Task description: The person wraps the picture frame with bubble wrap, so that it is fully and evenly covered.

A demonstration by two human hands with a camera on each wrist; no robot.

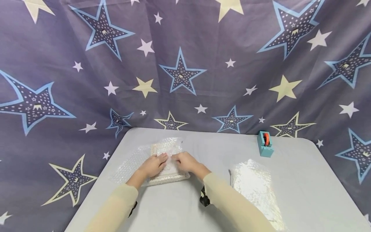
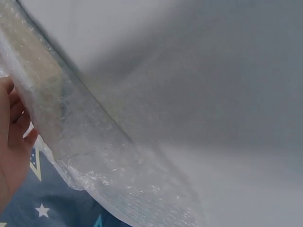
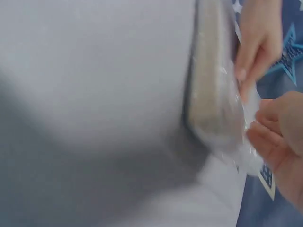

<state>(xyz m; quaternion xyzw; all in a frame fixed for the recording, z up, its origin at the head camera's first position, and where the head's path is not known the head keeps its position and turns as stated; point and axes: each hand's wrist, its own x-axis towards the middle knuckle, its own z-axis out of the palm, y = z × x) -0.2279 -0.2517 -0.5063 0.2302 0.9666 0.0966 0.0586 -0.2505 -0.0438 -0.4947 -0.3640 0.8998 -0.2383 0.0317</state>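
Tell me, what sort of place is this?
Probably a makeshift packing spot, though I can't tell in what building: bubble wrap and what looks like a tape dispenser lie on a table before a starry cloth.

On the pale tabletop (image 1: 220,149), the left side is blocked by a bubble-wrapped parcel (image 1: 171,172), over which the left hand (image 1: 155,165) and right hand (image 1: 186,161) are placed, only a narrow gap being left between them. Further left, the surface is covered by a loose bubble-wrap flap (image 1: 130,165). Near-side access is hindered by two cream sleeves (image 1: 232,203), though bare surface is framed between them. At right, room is taken by glossy bubble wrap (image 1: 255,187) and, beyond it, a turquoise tape dispenser (image 1: 264,149). Between parcel and dispenser, an open lane is bounded behind by a star-patterned curtain (image 1: 208,87).
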